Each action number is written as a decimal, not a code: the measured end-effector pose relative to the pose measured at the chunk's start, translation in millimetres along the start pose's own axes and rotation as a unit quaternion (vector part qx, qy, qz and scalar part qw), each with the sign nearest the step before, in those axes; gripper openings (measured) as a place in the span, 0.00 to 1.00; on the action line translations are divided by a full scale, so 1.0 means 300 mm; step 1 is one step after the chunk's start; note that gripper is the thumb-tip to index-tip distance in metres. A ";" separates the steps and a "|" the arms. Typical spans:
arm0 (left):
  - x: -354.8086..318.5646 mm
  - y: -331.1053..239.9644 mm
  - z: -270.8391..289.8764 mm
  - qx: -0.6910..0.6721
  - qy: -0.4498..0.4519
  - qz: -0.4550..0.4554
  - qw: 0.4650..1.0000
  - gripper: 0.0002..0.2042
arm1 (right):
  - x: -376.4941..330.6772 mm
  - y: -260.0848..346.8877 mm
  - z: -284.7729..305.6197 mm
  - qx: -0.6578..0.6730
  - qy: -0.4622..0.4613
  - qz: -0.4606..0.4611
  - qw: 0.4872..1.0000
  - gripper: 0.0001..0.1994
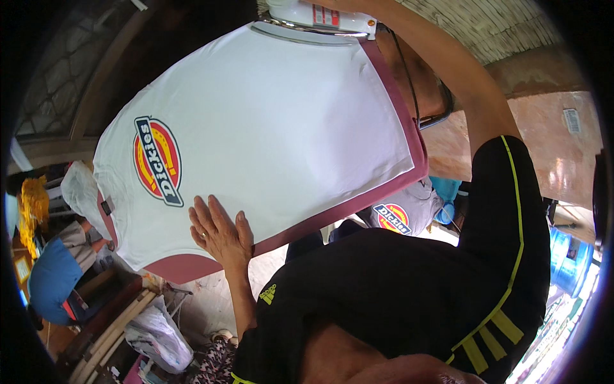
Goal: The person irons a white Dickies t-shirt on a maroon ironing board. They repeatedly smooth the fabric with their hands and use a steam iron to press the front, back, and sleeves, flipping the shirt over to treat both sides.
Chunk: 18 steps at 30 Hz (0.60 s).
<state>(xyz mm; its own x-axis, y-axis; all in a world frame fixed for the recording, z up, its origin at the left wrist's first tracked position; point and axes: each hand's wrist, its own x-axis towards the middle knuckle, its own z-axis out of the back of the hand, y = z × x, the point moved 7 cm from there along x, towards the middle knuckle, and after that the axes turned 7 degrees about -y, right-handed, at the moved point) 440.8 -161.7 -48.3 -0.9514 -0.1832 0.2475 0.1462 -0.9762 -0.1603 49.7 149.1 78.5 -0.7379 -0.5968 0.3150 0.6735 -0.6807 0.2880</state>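
Observation:
A white T-shirt (pixel 268 115) with a round red, yellow and blue emblem (pixel 157 161) lies spread over a maroon padded board (pixel 409 121). My left hand (pixel 220 232) rests flat on the shirt's near edge, fingers apart, just below the emblem. My right arm reaches over the board's far right side. My right hand (pixel 342 5), mostly cut off by the top edge, grips a white electric iron (pixel 320 18) standing on the shirt's far end. The iron's dark cord (pixel 404 67) runs down along the board's right edge.
Under the board hangs a grey shirt (pixel 403 216) with the same emblem. A plastic bag (pixel 157 334) and wooden slats (pixel 115 333) lie at lower left. A seated person in blue (pixel 54 272) is at left. A blue water jug (pixel 566 256) stands at right.

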 end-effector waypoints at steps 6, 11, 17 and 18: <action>0.106 -0.201 0.016 -0.154 0.009 -0.067 0.986 0.33 | -0.061 -0.057 0.033 -0.034 -0.044 -0.030 0.998 0.21; 0.146 -0.490 -0.044 -0.166 0.016 -0.197 0.966 0.35 | -0.228 0.011 0.066 0.012 -0.056 -0.037 0.998 0.21; 0.100 -0.863 -0.088 -0.299 0.103 -0.404 0.859 0.36 | -0.340 -0.111 0.135 0.011 -0.015 -0.089 0.996 0.21; 0.072 -0.917 -0.110 -0.280 0.109 -0.422 0.855 0.36 | -0.339 -0.099 0.130 0.025 -0.010 -0.105 0.994 0.21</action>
<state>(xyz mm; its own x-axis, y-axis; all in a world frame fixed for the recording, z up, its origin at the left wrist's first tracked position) 371.0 106.7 -30.2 -0.6913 0.6446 0.3264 -0.7118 -0.5300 -0.4609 106.3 246.5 73.3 -0.8614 -0.4358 0.2610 0.5072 -0.7665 0.3940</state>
